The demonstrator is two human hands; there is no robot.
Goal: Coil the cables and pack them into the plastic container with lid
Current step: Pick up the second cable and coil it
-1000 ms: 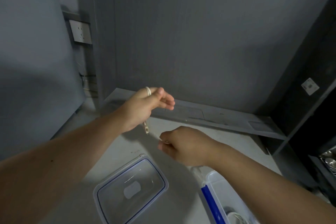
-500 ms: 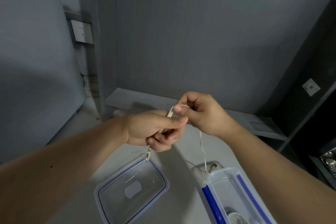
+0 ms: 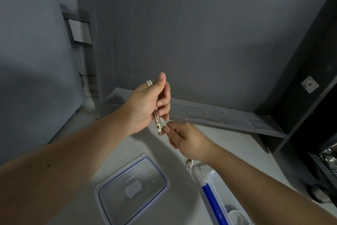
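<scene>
Above the middle of the tabletop [image 3: 127, 144], the left hand [image 3: 145, 104] is raised and curled shut around a white cable [image 3: 160, 120]. 2 turns of it loop over the top of the index knuckle, and a plug end hangs down out of the bottom of the fist. Just below and to the right, the right hand [image 3: 184, 139] is closed in a pinch on the same cable, thumb and forefinger nipping the strand where it leaves the left fist. The 2 hands are almost touching, with only a short taut piece of cable between them.

That short piece runs on a slant, from the left fist down and rightward to the right pinch. The rest of the cable is hidden behind the right hand; a second plug end [image 3: 188, 163] lies on the tabletop under the right wrist, probably its far end. So the free length lies to the right-hand side, and the right hand looks best placed to carry it up and over the left for another turn.

Near the front edge lies the lid [image 3: 133, 188], clear with a blue line round it. To its right, at the front right corner, stands the open plastic container [image 3: 213, 204], with another white cable coiled inside.
</scene>
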